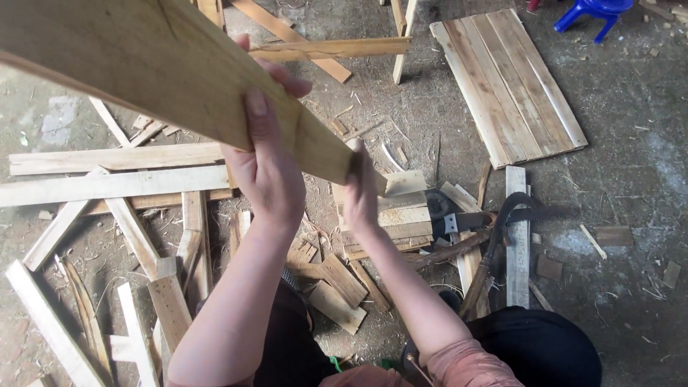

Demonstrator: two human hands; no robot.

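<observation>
I clamped my left hand (269, 172) around the wide plank's (179, 79) edge while my right hand (360, 192) gripped its near end, keeping it raised above the scrap wood (115, 179) on the floor.

Concrete floor (631, 107) — wood scraps (115, 183), slat panel (509, 86), saw (502, 222).

Head camera looks steeply down (close) over hands, floor beyond.

We are looking at soft, even daylight with only faint shadows; the raised plank (165, 79) nearest us is blurring slightly, and the floor (631, 129) is staying sharp.
</observation>
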